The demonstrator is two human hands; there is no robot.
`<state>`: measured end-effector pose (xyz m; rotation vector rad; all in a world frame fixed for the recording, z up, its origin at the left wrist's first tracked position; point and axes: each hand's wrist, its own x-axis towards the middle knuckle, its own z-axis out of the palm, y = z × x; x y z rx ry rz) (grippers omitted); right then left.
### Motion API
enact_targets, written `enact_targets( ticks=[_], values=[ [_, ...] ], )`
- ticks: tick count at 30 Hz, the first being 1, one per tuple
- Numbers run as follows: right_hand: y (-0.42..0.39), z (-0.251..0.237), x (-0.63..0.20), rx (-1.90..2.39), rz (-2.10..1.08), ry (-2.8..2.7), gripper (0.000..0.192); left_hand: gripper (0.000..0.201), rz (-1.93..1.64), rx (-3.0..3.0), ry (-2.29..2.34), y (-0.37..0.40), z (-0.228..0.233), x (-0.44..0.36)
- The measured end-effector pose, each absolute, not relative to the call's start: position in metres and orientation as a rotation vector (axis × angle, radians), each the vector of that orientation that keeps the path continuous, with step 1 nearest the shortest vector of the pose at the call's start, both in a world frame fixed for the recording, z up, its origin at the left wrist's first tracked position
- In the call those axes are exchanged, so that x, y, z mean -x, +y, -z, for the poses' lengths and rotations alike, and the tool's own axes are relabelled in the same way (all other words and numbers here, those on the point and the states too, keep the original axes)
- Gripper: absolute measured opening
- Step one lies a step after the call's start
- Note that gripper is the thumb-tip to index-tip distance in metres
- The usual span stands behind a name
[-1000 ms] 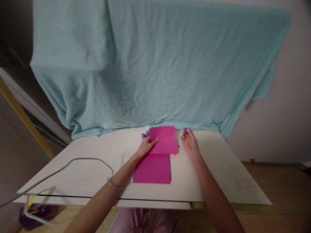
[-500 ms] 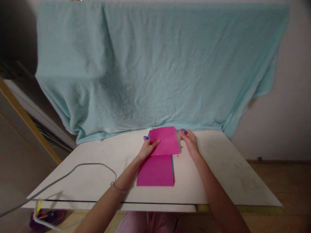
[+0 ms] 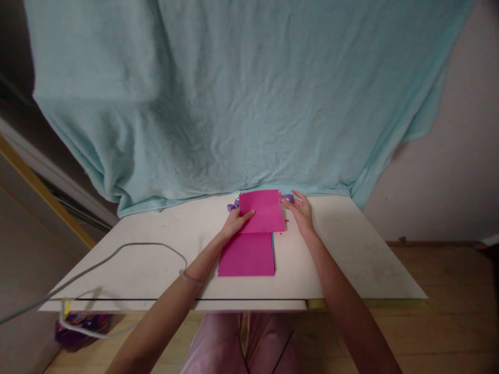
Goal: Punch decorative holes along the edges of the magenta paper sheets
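My left hand [image 3: 234, 222] grips a bright pink sheet of paper [image 3: 262, 215] by its left side, with the thumb on top. The sheet's right edge is ragged with small notches. At that edge my right hand [image 3: 302, 210] holds a small purple tool [image 3: 289, 198] between thumb and fingers; its exact kind is hard to make out. Another purple object [image 3: 234, 205] lies by my left fingers, partly behind the sheet. Below the raised sheet, a stack of coloured paper [image 3: 247, 257] rests on the table, pink on top.
Tiny pink scraps [image 3: 287, 221] lie on the white table [image 3: 351, 254] near my right hand. A grey cable [image 3: 128, 244] loops over the table's left side. Behind hangs a light blue cloth [image 3: 249, 104]. A dark purple bag-like thing [image 3: 83, 332] is on the floor.
My right hand has brought the purple tool left to the sheet's notched edge, and its fingers have stretched out more. My left hand keeps hold of the sheet. The view has tilted downward.
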<state>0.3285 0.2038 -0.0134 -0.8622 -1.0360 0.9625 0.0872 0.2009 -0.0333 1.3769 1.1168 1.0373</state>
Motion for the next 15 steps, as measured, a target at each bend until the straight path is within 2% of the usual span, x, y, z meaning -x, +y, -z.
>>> enact_targets(
  ticks=[6,10,15],
  values=[
    [0.221,0.037,-0.346,0.932,-0.855,-0.912,0.038,0.059,-1.125,-1.42,1.142,0.204,0.036,-0.085],
    [0.226,0.047,-0.349,0.918,-0.772,-0.885,0.038,0.055,-1.165,-1.485,1.124,0.203,0.037,-0.084],
    [0.226,0.049,-0.343,0.987,-0.645,-0.902,0.042,0.042,-1.063,-1.708,1.331,0.203,0.034,-0.087]
  ],
)
